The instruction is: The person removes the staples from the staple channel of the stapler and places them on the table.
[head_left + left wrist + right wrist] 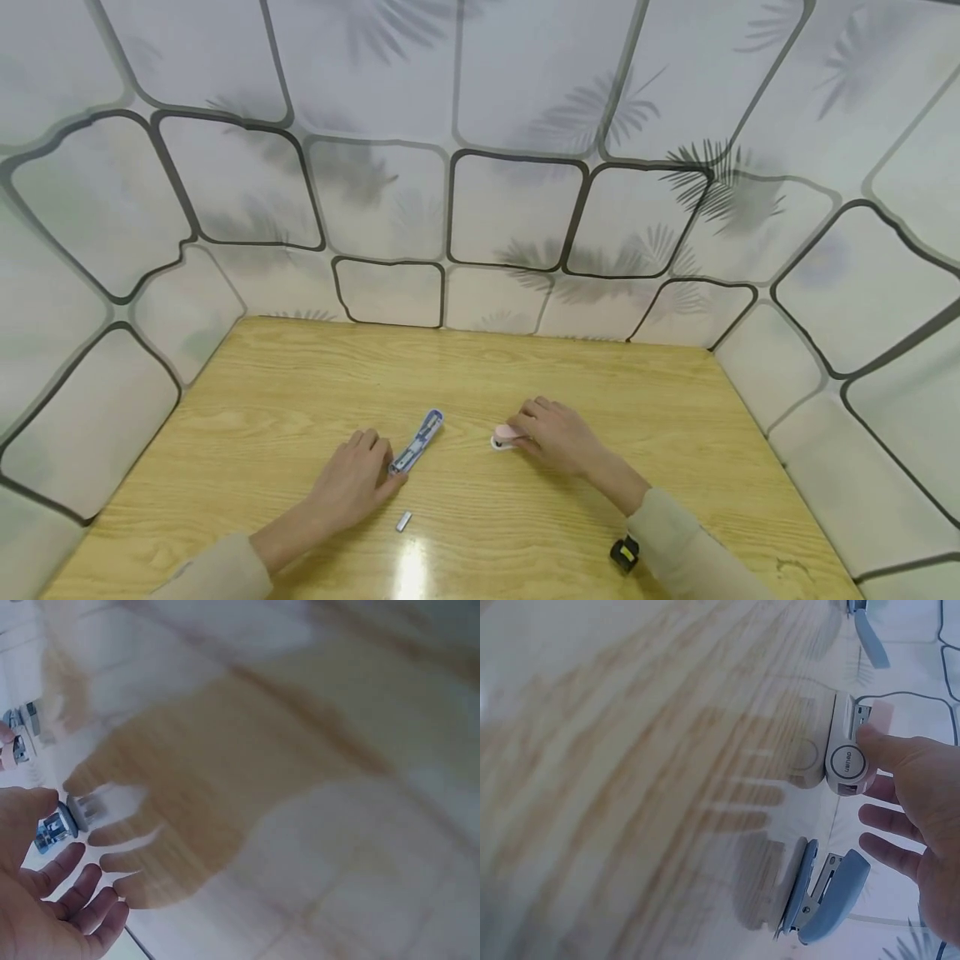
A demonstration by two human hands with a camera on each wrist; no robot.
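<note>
Spanning the lower half of the head view, one wooden table [675, 400] is walled in on three sides by patterned panels [517, 212] that meet its far and side edges; only the near edge is unwalled. Most of the tabletop lies bare, with wide room behind and to either side of the hands. Two hands work near the middle. The left hand [352, 483] rests with relaxed fingers, thumb touching the near end of one blue stapler [417, 442], which lies open and flat. The right hand [558, 437] pinches one pink-and-white stapler [504, 436], thumb on its end. They lie near each other, apart. One small strip of staples [403, 522] lies just below the left thumb.
</note>
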